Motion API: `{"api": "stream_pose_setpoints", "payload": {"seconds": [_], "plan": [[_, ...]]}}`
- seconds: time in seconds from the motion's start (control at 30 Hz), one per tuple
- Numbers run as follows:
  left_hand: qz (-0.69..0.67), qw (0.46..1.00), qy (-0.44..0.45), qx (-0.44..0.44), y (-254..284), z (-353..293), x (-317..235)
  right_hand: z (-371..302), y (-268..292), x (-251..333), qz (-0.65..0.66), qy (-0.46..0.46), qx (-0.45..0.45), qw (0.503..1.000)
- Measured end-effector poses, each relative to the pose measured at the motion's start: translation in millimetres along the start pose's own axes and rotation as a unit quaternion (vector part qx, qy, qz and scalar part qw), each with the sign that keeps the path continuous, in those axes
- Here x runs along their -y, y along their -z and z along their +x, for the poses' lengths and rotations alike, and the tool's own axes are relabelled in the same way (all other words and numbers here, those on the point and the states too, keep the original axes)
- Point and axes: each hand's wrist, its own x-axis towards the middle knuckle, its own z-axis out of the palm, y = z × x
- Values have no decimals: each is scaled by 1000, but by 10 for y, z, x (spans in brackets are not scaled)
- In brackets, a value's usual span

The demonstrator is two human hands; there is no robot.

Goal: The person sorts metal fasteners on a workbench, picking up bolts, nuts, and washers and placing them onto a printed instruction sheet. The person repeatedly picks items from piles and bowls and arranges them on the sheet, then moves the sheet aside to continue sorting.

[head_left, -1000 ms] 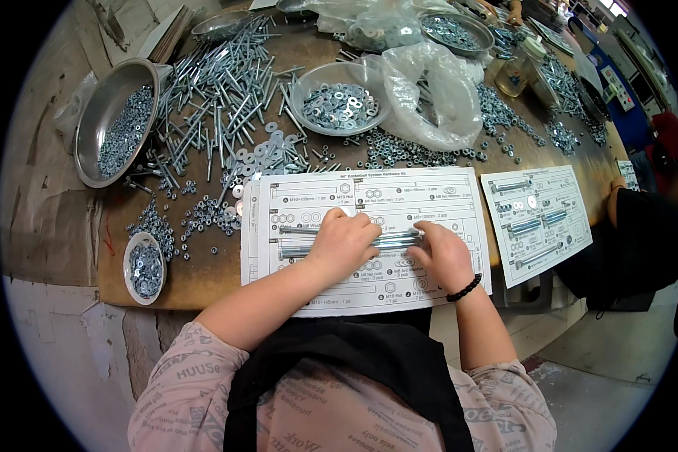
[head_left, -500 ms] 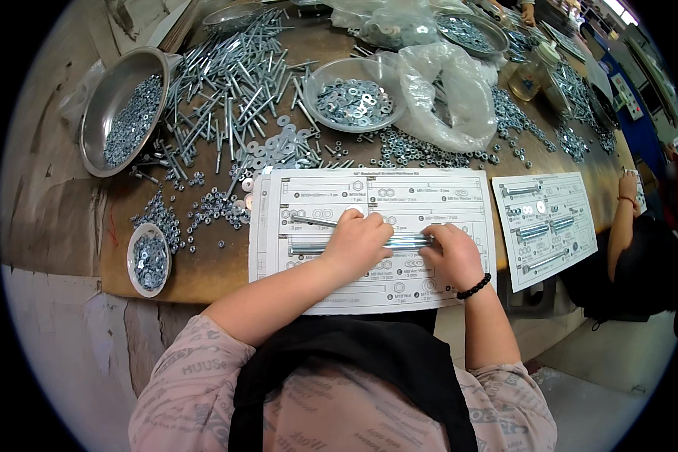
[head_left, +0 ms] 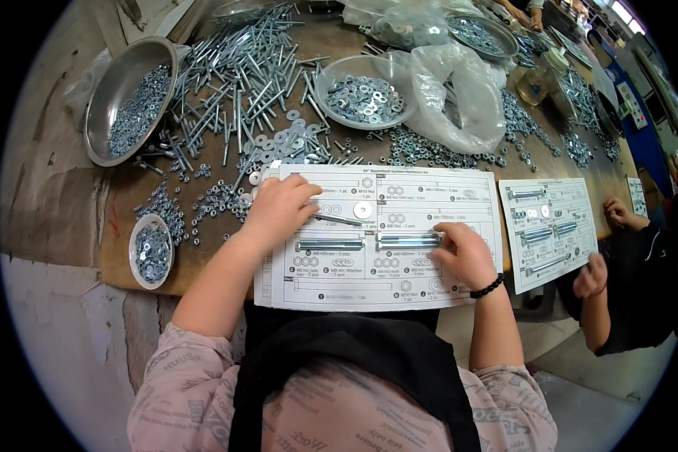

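Observation:
A printed sheet of part outlines (head_left: 331, 290) lies in front of me. Two rows of silvery bolts rest on it: a left group (head_left: 330, 244) and a right group (head_left: 407, 239). Above the left group lies a single slanted bolt (head_left: 337, 220), and a round flat washer (head_left: 362, 209) sits to its upper right. My left hand (head_left: 282, 205) is over the sheet's upper left, fingers apart, with nothing visible in them. With thumb and fingers, my right hand (head_left: 463, 256) grips the right end of the right-hand bolts.
Loose bolts (head_left: 241, 68), nuts (head_left: 218, 202) and washers (head_left: 282, 143) cover the table beyond. Around them stand a steel bowl (head_left: 98, 139), a clear washer bowl (head_left: 328, 98), a small white bowl (head_left: 134, 260) and a plastic bag (head_left: 467, 135). A co-worker's hands (head_left: 591, 275) are near another sheet (head_left: 531, 275).
My left hand has moved left and away from the middle of the sheet, uncovering both bolt groups and the washer. My right hand stays at the bolts' right end. The co-worker's hands have shifted.

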Motion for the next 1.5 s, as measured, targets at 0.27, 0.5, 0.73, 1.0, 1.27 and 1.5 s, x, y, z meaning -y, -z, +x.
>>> {"api": "stream_pose_setpoints", "payload": {"seconds": [0.27, 0.5, 0.73, 1.0, 1.27, 1.5], "plan": [[-85, 995, -20, 39, -78, -345, 200, 39, -4, -35, 10, -23, 0, 1000], [-148, 988, 8, 49, -134, -444, 161, 25, -6, -79, 14, -18, -6, 1000], [-150, 987, 5, 49, -124, -482, 157, 19, 2, -71, 3, -16, -9, 1000], [-115, 992, -39, 42, -168, -492, 35, 72, 23, -37, 2, -5, -24, 1000], [-113, 993, -25, 30, -133, -507, 26, 590, 79, -25, -30, 89, -106, 990], [-192, 980, 50, -17, -95, -488, 75, 1452, -115, -120, -166, 137, -152, 965]]}}
